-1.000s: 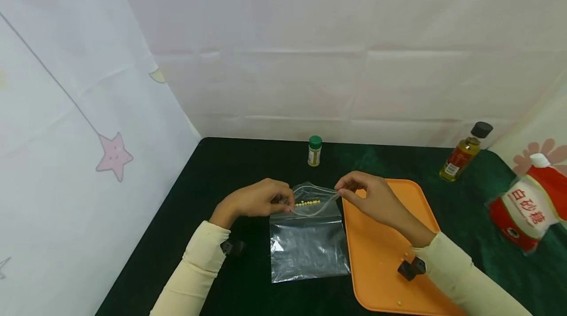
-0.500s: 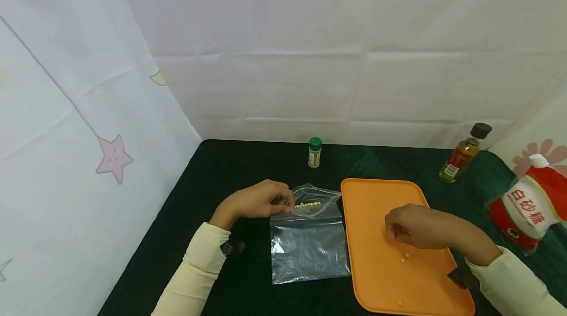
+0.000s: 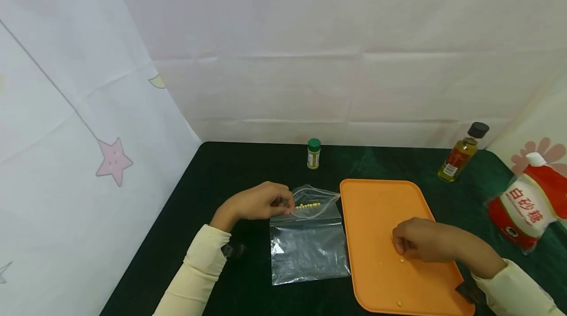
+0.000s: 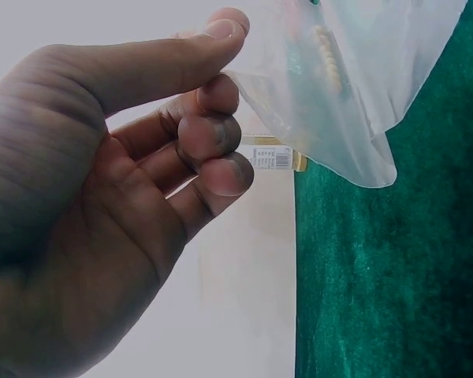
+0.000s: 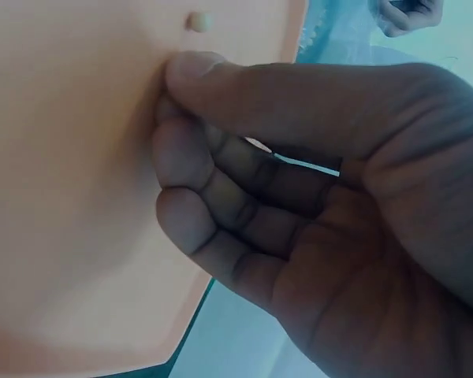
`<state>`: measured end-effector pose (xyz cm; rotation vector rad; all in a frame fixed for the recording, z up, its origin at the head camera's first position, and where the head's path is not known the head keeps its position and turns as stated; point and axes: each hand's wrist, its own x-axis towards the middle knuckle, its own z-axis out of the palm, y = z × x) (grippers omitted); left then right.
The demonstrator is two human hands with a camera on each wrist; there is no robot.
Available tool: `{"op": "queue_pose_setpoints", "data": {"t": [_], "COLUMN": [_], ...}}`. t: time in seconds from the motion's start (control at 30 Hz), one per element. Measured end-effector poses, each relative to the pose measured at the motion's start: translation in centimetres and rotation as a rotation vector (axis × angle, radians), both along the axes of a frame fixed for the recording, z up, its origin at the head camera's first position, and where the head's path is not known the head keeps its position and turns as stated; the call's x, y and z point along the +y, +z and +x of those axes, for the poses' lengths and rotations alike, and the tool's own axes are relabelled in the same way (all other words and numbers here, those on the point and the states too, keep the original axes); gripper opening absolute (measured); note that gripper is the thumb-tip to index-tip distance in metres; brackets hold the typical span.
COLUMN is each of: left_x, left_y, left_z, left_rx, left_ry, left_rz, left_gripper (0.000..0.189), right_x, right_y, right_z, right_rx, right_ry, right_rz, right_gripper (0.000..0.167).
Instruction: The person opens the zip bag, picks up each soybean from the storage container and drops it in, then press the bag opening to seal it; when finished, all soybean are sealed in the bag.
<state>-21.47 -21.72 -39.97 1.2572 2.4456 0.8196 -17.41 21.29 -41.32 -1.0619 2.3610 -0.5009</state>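
Observation:
In the head view my left hand (image 3: 266, 200) pinches the left edge of a clear zip bag's (image 3: 310, 247) mouth, holding it parted. A row of small yellow beans (image 3: 308, 205) shows at the opening; the left wrist view has the same bean row (image 4: 328, 59) through the plastic. My right hand (image 3: 423, 239) is low over an orange tray (image 3: 376, 207), its thumb and index tips together at the surface. Whatever lies between these tips is hidden, so I cannot tell if they hold a bean. One loose bean (image 5: 199, 21) lies just beyond the thumb tip; another bean (image 3: 399, 303) sits near the tray's front.
A green-capped seasoning jar (image 3: 313, 153) stands behind the bag on the dark green tablecloth (image 3: 248, 163). At the back right is an oil bottle (image 3: 462, 152) with a black cap. A red and white sugar pouch (image 3: 524, 207) lies at the far right.
My right hand has let go of the bag's right edge and moved right and down to the tray. One bean that showed there is now out of sight by its fingertips. My left hand keeps its grip.

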Motion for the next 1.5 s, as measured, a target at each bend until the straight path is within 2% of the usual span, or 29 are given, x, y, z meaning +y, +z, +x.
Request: {"op": "queue_pose_setpoints", "data": {"t": [0.17,0.47,0.63,0.8,0.93,1.07,1.23,1.4,1.5], "left_x": [0.0,0.1,0.1,0.1,0.1,0.0,0.0,0.0,0.0], "left_y": [-0.1,-0.1,-0.2,-0.2,-0.2,-0.2,-0.1,-0.1,-0.1], "left_z": [0.0,-0.1,-0.1,-0.2,-0.2,-0.2,-0.2,-0.1,-0.1], "left_rx": [-0.002,0.006,0.005,0.003,0.007,0.012,-0.004,-0.01,-0.005], "left_ry": [0.002,0.003,0.004,-0.002,-0.001,0.008,0.009,0.012,0.013], "left_rz": [-0.001,-0.005,-0.004,0.002,0.001,0.0,-0.001,-0.007,-0.01], "left_gripper": [0.007,0.008,0.008,0.007,0.006,0.006,0.006,0.007,0.007], "right_x": [-0.2,-0.7,-1.4,-1.8,-2.3,-3.1,-4.2,-5.7,-6.7], "right_y": [0.0,0.9,1.2,1.2,1.0,1.0,0.9,0.8,0.7], "right_z": [-0.4,-1.0,-1.1,-1.4,-1.8,-2.2,-2.4,-2.6,-3.0], "right_rx": [0.062,0.102,0.114,0.065,0.007,-0.008,-0.003,-0.015,-0.006], "right_ry": [0.024,-0.06,-0.108,-0.129,-0.174,-0.229,-0.258,-0.305,-0.302], "right_rz": [-0.051,-0.234,-0.359,-0.496,-0.563,-0.618,-0.709,-0.732,-0.716], "right_gripper": [0.025,0.007,0.009,0.009,0.008,0.01,0.011,0.01,0.012]}}
